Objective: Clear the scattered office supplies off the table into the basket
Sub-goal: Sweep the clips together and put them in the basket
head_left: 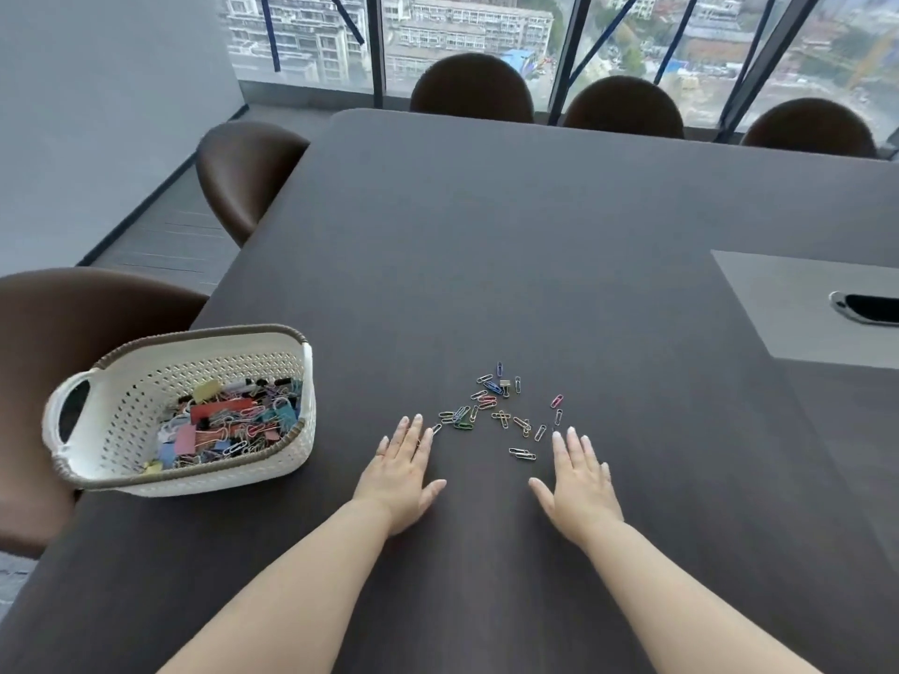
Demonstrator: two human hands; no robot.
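Clips (491, 386): lying thin, light, likely slippery at twelve o'clock, probably needing raking; left hand (401, 471), right hand (581, 484) resting flat, fingers (571, 442) straight, empty.

Soft, even daylight comes through the windows (486, 36) at the far side — no hard shadows, only a dull sheen on the dark tabletop (535, 235). Straight lines bow toward the edges, and detail is slightly soft throughout.

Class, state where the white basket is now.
Head view: the white basket sits at the table's left edge, left of the left hand and paper clips.
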